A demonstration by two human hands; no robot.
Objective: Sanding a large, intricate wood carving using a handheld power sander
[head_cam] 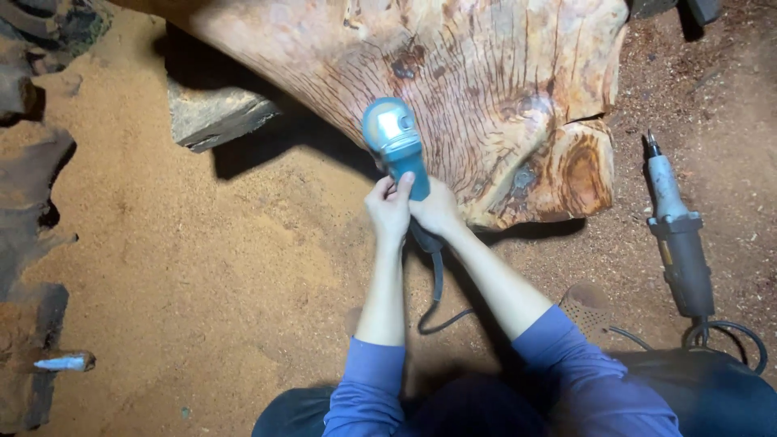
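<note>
Gripping the blue angle grinder (395, 142), our left hand (388, 212) and right hand (437, 212) wrap fingers tightly around its body against the wooden slab (486, 73); a second grinder (678, 243) lies nearby on the sawdust (202, 259).

Under you is a floor (202, 267) thick with orange-brown sawdust. A large slab of pale, cracked wood (453, 81) sits above it, propped on a grey block (214, 113) at its left. To your right, a grey die grinder (678, 239) lies on the sawdust, its black cord (732, 332) looping beside it. Dark rough wood pieces (28, 267) line the left edge.
</note>
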